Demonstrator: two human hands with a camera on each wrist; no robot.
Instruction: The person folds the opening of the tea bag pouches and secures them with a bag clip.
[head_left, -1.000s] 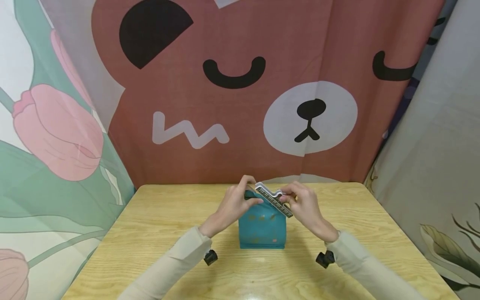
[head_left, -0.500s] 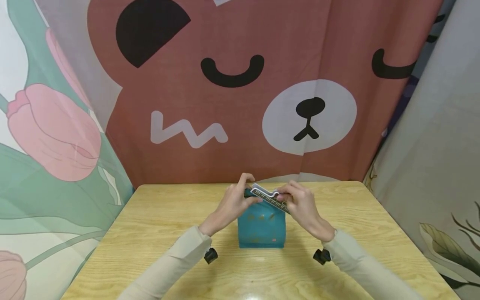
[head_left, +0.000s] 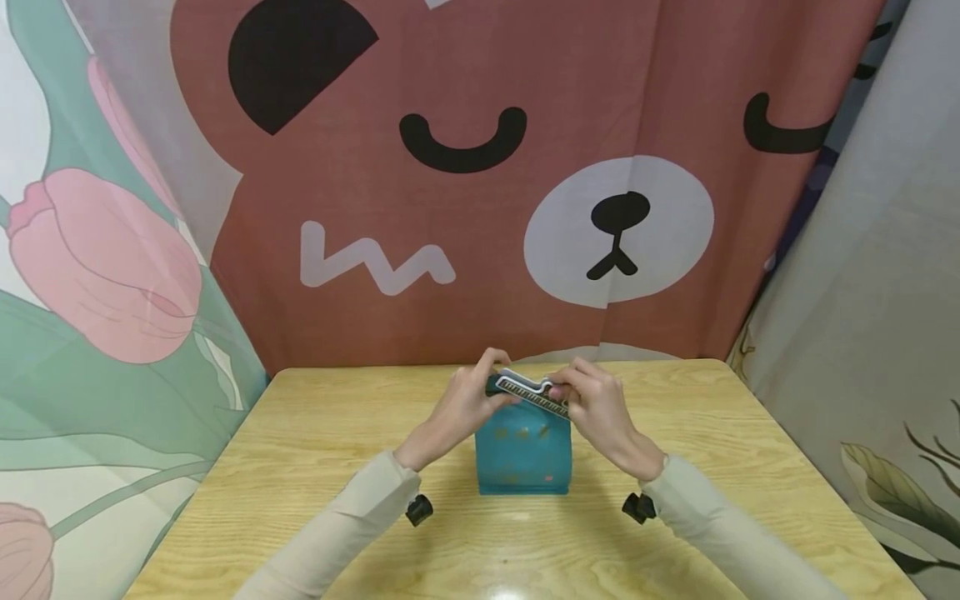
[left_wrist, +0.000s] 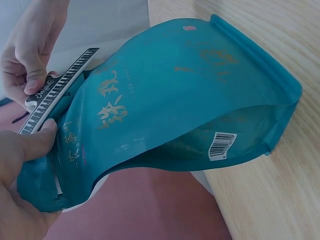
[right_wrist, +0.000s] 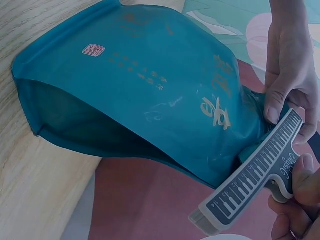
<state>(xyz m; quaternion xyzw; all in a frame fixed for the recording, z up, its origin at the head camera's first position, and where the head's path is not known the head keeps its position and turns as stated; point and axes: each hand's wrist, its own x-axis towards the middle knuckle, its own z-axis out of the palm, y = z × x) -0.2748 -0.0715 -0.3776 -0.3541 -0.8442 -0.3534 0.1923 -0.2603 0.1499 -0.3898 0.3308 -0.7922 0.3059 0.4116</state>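
A teal pouch [head_left: 523, 458] with gold characters stands upright on the table, its top folded down. At the left end of that fold, my left hand [head_left: 463, 404] pinches the pouch between thumb and fingers. My right hand [head_left: 603, 408] holds a bag clip [head_left: 534, 397] printed with piano keys, pinching its handles. The clip lies aslant across the pouch's top, its left end close to my left thumb. In the right wrist view the clip [right_wrist: 252, 172] runs along the folded edge. A barcode shows on the pouch's side [left_wrist: 222, 146] in the left wrist view.
The light wooden table [head_left: 337, 533] extends around the pouch. Behind its far edge hangs a curtain [head_left: 465, 217] with a bear face, and floral curtains [head_left: 112, 267] flank the sides. A small black camera sits at each wrist.
My right hand has shifted a little to the left with the clip, which now lies flatter and further across the pouch's top. My left hand keeps its pinch on the fold.
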